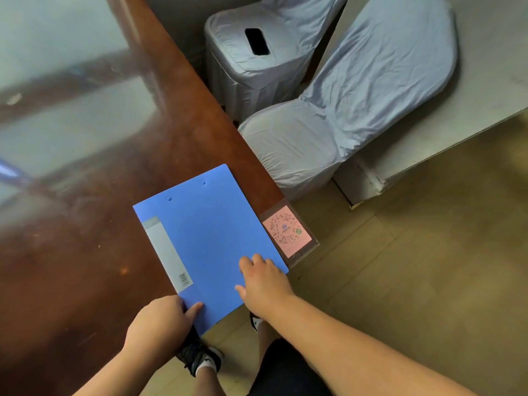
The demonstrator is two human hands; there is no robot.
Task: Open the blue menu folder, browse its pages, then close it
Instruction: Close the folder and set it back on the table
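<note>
The blue menu folder (208, 238) lies closed on the brown glossy table (85, 252), near its right edge, with its near corner sticking out past the table. A grey label strip runs along its left side. My left hand (160, 318) grips the folder's near corner, thumb on top and fingers underneath. My right hand (264, 281) rests flat on the cover near the folder's right edge, fingers spread.
A pink QR-code card in a clear sleeve (287, 234) lies at the table's edge, right of the folder. Two chairs in grey covers (357, 110) stand beyond the table; a black phone (256, 41) lies on the far one. My feet are below, on the tiled floor.
</note>
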